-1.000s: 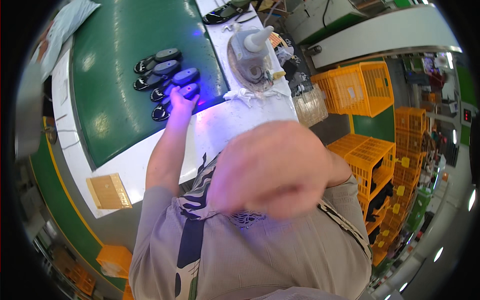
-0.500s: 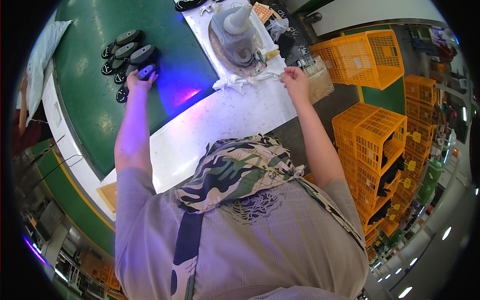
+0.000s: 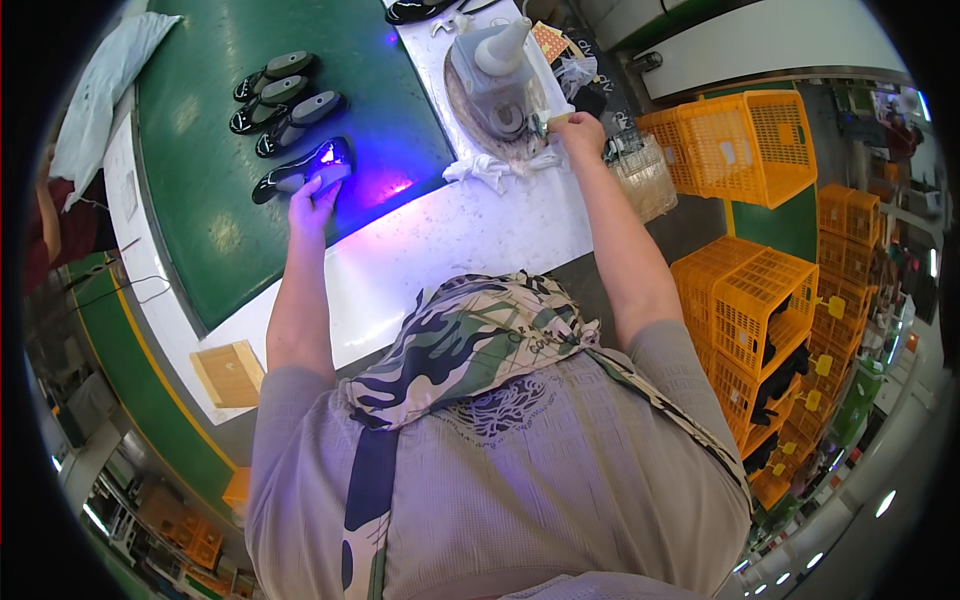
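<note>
The person's left hand (image 3: 312,200) lies at the near edge of the green belt (image 3: 200,220), fingers curled onto the nearest black shoe sole (image 3: 305,168), lit violet. Three more soles (image 3: 285,95) lie in a row beyond it. The right hand (image 3: 578,132) reaches the white counter's (image 3: 470,230) far right edge, seemingly pinching a small tool beside the grey machine (image 3: 497,75); its fingers are too small to tell apart.

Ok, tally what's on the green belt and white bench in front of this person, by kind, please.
Dark shoe soles on the green belt: 4, the nearest under the left hand
White dispenser jug on a round tray: 1, the right hand beside it
White rag: 1
Tan square pad at the bench corner: 1
Total: 7
</note>
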### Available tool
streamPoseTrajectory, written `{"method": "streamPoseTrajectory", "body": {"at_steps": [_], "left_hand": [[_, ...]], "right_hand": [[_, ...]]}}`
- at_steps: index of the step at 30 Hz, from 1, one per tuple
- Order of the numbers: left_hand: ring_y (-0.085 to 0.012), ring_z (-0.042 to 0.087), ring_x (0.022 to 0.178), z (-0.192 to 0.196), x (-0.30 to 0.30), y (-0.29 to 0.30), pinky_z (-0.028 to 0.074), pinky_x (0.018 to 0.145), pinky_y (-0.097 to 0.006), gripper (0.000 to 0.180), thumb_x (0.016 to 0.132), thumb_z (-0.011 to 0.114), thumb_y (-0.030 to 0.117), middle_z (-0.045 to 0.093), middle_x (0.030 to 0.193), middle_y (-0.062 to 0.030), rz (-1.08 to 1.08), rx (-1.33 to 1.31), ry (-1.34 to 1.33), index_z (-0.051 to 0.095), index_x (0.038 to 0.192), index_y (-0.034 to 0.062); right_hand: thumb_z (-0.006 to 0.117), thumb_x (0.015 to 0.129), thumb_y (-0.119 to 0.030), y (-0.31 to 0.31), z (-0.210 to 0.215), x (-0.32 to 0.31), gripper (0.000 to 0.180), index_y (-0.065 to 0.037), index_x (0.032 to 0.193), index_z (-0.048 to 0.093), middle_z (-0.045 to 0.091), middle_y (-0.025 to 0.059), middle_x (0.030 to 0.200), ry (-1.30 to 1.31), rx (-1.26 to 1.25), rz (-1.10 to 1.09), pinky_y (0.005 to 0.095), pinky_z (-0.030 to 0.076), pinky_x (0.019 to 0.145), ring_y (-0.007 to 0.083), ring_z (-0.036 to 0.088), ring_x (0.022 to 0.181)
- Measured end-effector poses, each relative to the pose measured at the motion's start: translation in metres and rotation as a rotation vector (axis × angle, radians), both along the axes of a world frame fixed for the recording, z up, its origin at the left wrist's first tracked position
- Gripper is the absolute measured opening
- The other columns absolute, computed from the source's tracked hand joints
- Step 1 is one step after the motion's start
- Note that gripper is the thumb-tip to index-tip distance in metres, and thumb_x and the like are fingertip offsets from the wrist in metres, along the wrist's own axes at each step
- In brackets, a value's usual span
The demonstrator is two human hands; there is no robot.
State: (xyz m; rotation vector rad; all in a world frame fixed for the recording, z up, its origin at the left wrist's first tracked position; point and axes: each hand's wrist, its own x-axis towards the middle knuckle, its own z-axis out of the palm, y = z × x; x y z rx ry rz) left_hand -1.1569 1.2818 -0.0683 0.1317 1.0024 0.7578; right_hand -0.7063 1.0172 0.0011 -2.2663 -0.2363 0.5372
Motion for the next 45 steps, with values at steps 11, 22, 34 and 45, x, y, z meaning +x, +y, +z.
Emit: {"method": "streamPoseTrajectory", "body": {"at_steps": [11, 22, 34, 45], "left_hand": [[-0.0298, 0.049, 0.129, 0.124, -0.028, -0.106, 0.031, 0.116, -0.051, 0.075, 0.072, 0.074, 0.008, 0.055, 0.136, -0.0077, -0.116, 0.486, -0.497, 0.043, 0.140, 0.0090], [-0.0279, 0.056, 0.118, 0.124, -0.019, -0.204, 0.039, 0.110, -0.042, 0.061, 0.072, 0.066, 0.006, 0.059, 0.122, -0.0086, -0.035, 0.391, -0.131, 0.049, 0.130, 0.0046], [-0.0249, 0.057, 0.112, 0.142, 0.012, -0.231, 0.042, 0.105, -0.039, 0.060, 0.067, 0.069, 0.003, 0.060, 0.116, -0.0066, -0.013, 0.461, -0.032, 0.052, 0.124, 0.0043], [-0.0202, 0.062, 0.094, 0.171, 0.097, -0.053, 0.051, 0.089, -0.036, 0.051, 0.066, 0.079, 0.003, 0.064, 0.103, -0.0061, -0.183, 0.705, 0.207, 0.058, 0.113, 0.0021]], "right_hand": [[0.075, 0.069, -0.017, -0.010, 0.052, -0.008, 0.019, -0.003, 0.078, 0.065, 0.064, 0.0044, 0.069, -0.057, 0.250, 0.319, 0.0327, 0.049, 0.063, 0.0166, 0.060, 0.063], [0.069, 0.073, -0.011, 0.024, 0.078, -0.031, 0.008, -0.012, 0.080, 0.064, 0.064, 0.0078, 0.081, -0.735, 0.047, 0.979, 0.0466, 0.045, 0.072, 0.0305, 0.063, 0.085], [0.064, 0.072, -0.006, 0.032, 0.074, -0.033, 0.010, -0.013, 0.079, 0.064, 0.062, 0.0082, 0.083, -0.832, 0.031, 1.181, 0.0466, 0.044, 0.075, 0.0314, 0.060, 0.089], [0.064, 0.069, -0.005, 0.020, 0.091, -0.035, 0.010, -0.011, 0.075, 0.060, 0.060, 0.0075, 0.082, -0.823, 0.101, 1.100, 0.0452, 0.042, 0.074, 0.0304, 0.058, 0.086]]}}
